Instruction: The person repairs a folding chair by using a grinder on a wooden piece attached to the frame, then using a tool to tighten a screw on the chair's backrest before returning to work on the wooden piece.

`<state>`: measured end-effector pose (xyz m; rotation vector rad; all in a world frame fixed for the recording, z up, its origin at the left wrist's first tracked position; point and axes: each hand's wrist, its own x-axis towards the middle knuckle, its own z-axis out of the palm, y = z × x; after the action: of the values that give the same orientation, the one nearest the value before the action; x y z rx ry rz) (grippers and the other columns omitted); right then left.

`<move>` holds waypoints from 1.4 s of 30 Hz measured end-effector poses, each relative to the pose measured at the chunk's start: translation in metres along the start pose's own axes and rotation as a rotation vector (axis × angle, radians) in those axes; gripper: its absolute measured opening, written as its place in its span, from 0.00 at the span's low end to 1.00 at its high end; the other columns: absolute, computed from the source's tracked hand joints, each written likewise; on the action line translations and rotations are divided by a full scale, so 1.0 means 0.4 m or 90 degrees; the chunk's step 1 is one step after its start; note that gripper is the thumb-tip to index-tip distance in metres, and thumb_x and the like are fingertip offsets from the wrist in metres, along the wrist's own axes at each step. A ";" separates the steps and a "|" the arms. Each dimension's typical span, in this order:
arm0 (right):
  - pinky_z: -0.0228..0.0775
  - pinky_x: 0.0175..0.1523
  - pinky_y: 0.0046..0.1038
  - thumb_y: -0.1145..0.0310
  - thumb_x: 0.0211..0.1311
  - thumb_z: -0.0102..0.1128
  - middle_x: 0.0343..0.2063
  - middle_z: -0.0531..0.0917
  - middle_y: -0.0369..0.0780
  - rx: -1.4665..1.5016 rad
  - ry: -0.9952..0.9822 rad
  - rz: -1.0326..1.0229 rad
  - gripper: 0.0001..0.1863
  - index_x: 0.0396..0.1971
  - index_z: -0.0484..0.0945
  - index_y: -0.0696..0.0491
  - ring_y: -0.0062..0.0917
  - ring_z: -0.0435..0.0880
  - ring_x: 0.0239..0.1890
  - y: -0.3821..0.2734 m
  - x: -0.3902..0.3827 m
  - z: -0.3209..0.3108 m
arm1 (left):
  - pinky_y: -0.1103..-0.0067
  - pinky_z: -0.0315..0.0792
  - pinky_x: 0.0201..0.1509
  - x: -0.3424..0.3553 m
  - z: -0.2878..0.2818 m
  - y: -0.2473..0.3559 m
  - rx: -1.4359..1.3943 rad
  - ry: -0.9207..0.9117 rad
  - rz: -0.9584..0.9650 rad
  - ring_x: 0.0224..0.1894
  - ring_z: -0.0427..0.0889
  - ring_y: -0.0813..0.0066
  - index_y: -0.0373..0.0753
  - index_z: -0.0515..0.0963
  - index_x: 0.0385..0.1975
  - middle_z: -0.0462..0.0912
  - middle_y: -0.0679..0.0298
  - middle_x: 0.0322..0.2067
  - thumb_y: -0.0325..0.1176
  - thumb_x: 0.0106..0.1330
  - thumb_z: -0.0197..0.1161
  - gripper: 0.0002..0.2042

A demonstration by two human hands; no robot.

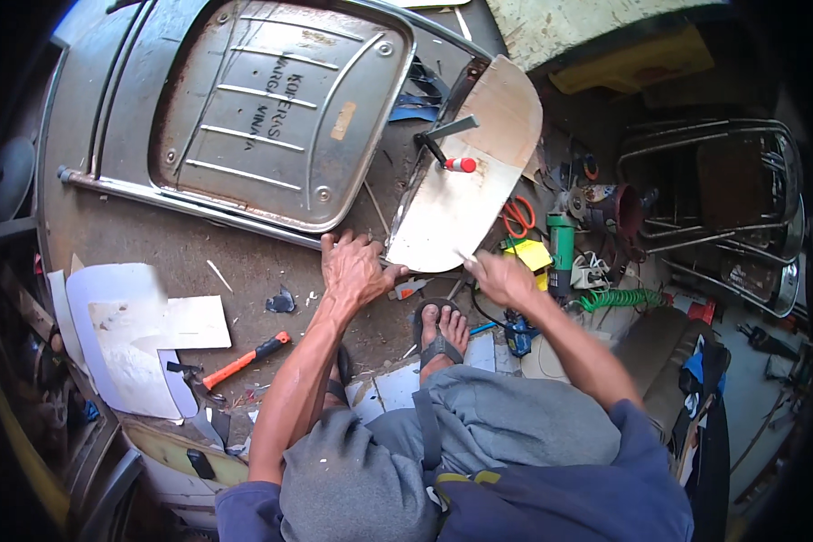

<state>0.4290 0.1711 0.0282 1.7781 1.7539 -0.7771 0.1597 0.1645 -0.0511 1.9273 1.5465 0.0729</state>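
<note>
My left hand lies with fingers over the metal tube of a folding chair frame. Its thumb stretches out to the near corner of a pale curved board. At the board's near right edge my right hand is closed; what its fingers hold is too small to make out. A clamp with a red handle sits on the board, over the chair's backrest frame. The chair's grey metal seat pan faces up, rusty along its rim.
An orange-handled hammer and cut board pieces lie at left. Orange scissors, a green power tool and a coiled green hose are at right. Folded chair frames stand beyond. My sandalled foot is below the board.
</note>
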 end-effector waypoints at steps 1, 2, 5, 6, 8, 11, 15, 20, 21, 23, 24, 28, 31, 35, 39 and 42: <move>0.76 0.52 0.56 0.44 0.75 0.46 0.34 0.85 0.61 0.021 -0.004 0.065 0.27 0.42 0.83 0.55 0.59 0.85 0.43 0.037 -0.027 0.055 | 0.58 0.57 0.65 0.004 0.003 -0.001 -0.002 0.003 0.000 0.56 0.78 0.62 0.41 0.89 0.41 0.87 0.58 0.43 0.68 0.57 0.64 0.32; 0.75 0.53 0.56 0.44 0.74 0.47 0.37 0.85 0.62 0.026 -0.039 0.085 0.28 0.43 0.83 0.55 0.58 0.85 0.44 0.046 -0.055 0.079 | 0.58 0.57 0.64 0.002 0.003 -0.003 0.010 0.018 0.007 0.56 0.78 0.62 0.41 0.88 0.41 0.87 0.58 0.44 0.67 0.57 0.64 0.32; 0.75 0.55 0.54 0.45 0.70 0.52 0.44 0.84 0.61 0.000 -0.108 0.115 0.28 0.44 0.85 0.59 0.55 0.85 0.49 0.105 -0.104 0.183 | 0.57 0.57 0.64 0.004 0.000 0.003 0.024 0.011 0.011 0.56 0.78 0.61 0.40 0.88 0.42 0.87 0.58 0.45 0.67 0.57 0.64 0.32; 0.75 0.55 0.53 0.47 0.69 0.55 0.44 0.85 0.60 -0.016 -0.100 0.113 0.27 0.43 0.85 0.59 0.54 0.85 0.49 0.121 -0.115 0.214 | 0.57 0.57 0.64 0.005 0.002 0.002 0.037 0.002 0.011 0.56 0.78 0.61 0.41 0.88 0.43 0.87 0.58 0.46 0.67 0.57 0.64 0.32; 0.76 0.52 0.49 0.58 0.65 0.61 0.40 0.85 0.56 0.055 0.080 0.035 0.17 0.39 0.84 0.59 0.52 0.84 0.47 0.126 -0.129 0.223 | 0.56 0.57 0.64 0.003 0.008 0.001 0.039 0.016 0.009 0.56 0.78 0.60 0.42 0.88 0.44 0.87 0.59 0.46 0.67 0.57 0.64 0.32; 0.75 0.47 0.49 0.65 0.65 0.60 0.33 0.83 0.55 0.164 0.262 -0.047 0.11 0.34 0.82 0.59 0.53 0.83 0.41 0.154 -0.053 0.240 | 0.56 0.58 0.64 -0.002 0.000 0.004 0.049 0.002 -0.001 0.56 0.78 0.60 0.42 0.88 0.45 0.87 0.59 0.47 0.67 0.57 0.64 0.32; 0.73 0.45 0.49 0.74 0.64 0.57 0.33 0.79 0.55 0.175 0.547 -0.100 0.06 0.38 0.78 0.60 0.53 0.80 0.38 0.215 0.091 0.186 | 0.57 0.58 0.63 0.006 0.008 0.001 0.062 0.019 0.013 0.56 0.78 0.61 0.42 0.88 0.44 0.87 0.59 0.47 0.67 0.57 0.64 0.32; 0.76 0.53 0.50 0.69 0.63 0.59 0.45 0.82 0.58 -0.003 0.366 0.039 0.21 0.56 0.71 0.54 0.54 0.82 0.50 0.335 0.275 0.062 | 0.58 0.58 0.64 0.001 -0.005 0.022 0.065 -0.012 0.017 0.58 0.77 0.62 0.42 0.88 0.43 0.87 0.59 0.47 0.69 0.57 0.63 0.33; 0.77 0.52 0.51 0.68 0.64 0.58 0.44 0.82 0.58 0.001 0.275 0.047 0.22 0.57 0.70 0.54 0.54 0.84 0.49 0.360 0.294 0.047 | 0.59 0.57 0.64 0.000 -0.003 0.029 0.068 -0.024 0.020 0.58 0.77 0.62 0.42 0.88 0.43 0.87 0.59 0.47 0.69 0.58 0.62 0.33; 0.79 0.47 0.53 0.63 0.66 0.58 0.40 0.85 0.57 -0.053 0.214 0.034 0.20 0.56 0.71 0.52 0.54 0.87 0.44 0.288 0.266 -0.036 | 0.59 0.57 0.65 -0.003 -0.013 0.007 0.077 -0.034 -0.004 0.59 0.77 0.62 0.42 0.88 0.43 0.87 0.59 0.48 0.69 0.58 0.62 0.33; 0.79 0.46 0.54 0.62 0.66 0.59 0.38 0.86 0.56 -0.086 0.239 0.018 0.20 0.55 0.72 0.52 0.54 0.87 0.42 0.286 0.241 -0.058 | 0.59 0.57 0.66 -0.003 -0.020 0.010 0.076 -0.052 -0.010 0.59 0.77 0.62 0.42 0.88 0.44 0.87 0.60 0.48 0.69 0.59 0.62 0.33; 0.80 0.37 0.47 0.57 0.66 0.63 0.31 0.88 0.51 -0.127 0.206 -0.016 0.19 0.51 0.76 0.51 0.48 0.89 0.32 0.298 0.108 -0.121 | 0.59 0.56 0.67 -0.009 -0.014 0.002 0.042 -0.045 0.000 0.60 0.77 0.62 0.43 0.87 0.46 0.87 0.59 0.48 0.69 0.58 0.62 0.33; 0.75 0.31 0.33 0.57 0.57 0.76 0.23 0.82 0.41 0.224 0.120 -0.122 0.31 0.57 0.74 0.53 0.24 0.84 0.25 0.205 -0.022 -0.116 | 0.60 0.56 0.66 -0.010 -0.013 -0.001 0.048 -0.054 -0.010 0.59 0.77 0.62 0.41 0.88 0.44 0.87 0.60 0.47 0.68 0.59 0.62 0.33; 0.76 0.52 0.36 0.43 0.60 0.70 0.48 0.81 0.50 0.171 -0.106 -0.141 0.43 0.67 0.65 0.54 0.34 0.83 0.50 0.035 -0.109 -0.056 | 0.60 0.56 0.65 -0.013 -0.007 -0.006 0.030 -0.026 0.012 0.58 0.77 0.63 0.41 0.88 0.44 0.87 0.61 0.46 0.68 0.58 0.62 0.33; 0.78 0.45 0.48 0.43 0.66 0.59 0.39 0.85 0.54 0.004 -0.013 -0.209 0.37 0.68 0.66 0.50 0.51 0.87 0.42 -0.064 -0.085 -0.057 | 0.60 0.56 0.64 -0.006 -0.005 -0.008 0.026 -0.029 0.018 0.57 0.77 0.64 0.43 0.88 0.44 0.87 0.61 0.46 0.69 0.58 0.61 0.33; 0.76 0.40 0.48 0.45 0.65 0.62 0.33 0.85 0.51 -0.142 0.013 -0.231 0.33 0.66 0.71 0.46 0.48 0.86 0.37 -0.105 -0.061 -0.070 | 0.61 0.57 0.63 -0.009 -0.014 -0.009 0.023 -0.039 0.019 0.57 0.77 0.65 0.42 0.88 0.44 0.87 0.61 0.46 0.69 0.58 0.61 0.34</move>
<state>0.3883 0.1751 0.0663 1.3461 2.1184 -0.6715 0.1532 0.1641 -0.0474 1.9632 1.4888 -0.0019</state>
